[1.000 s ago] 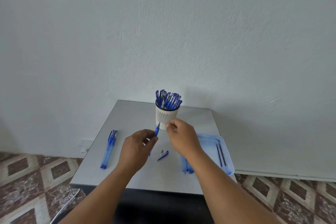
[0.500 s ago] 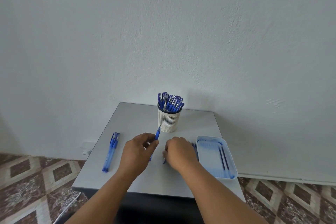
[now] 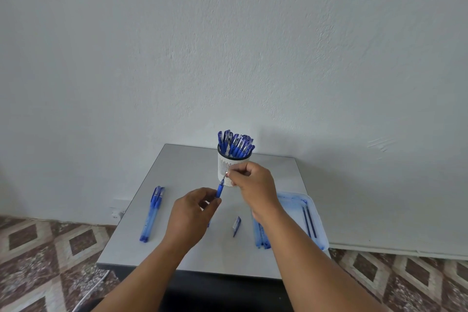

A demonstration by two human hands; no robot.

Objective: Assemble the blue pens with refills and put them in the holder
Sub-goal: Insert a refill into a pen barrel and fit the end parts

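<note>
near edge, centre: the left hand [image 3: 192, 213] pinches a blue pen barrel [image 3: 219, 190] between thumb and fingertips, its open end tilted up and away. the loose pen cap [image 3: 236, 226] lies on the table [image 3: 182, 167] just right of this hand; two more refills [image 3: 309, 221] rest in the tray [image 3: 319, 220] at the right, and a few empty barrels [image 3: 260, 238] lie beside the tray's left rim, partly hidden by the forearm. a small group of pens [image 3: 152, 213] lies well apart at the left. mid-distance: the right hand [image 3: 253, 182], which half a second ago was down on the table by the cap, is now raised with thumb and forefinger pinching a small tip piece [image 3: 227, 173] at the barrel's upper end; whether it is seated cannot be told. judged stage: fitting the tip, with capping to follow. far: the white holder [image 3: 224, 164], already crowded with finished pens, stands just behind the hands.
</note>
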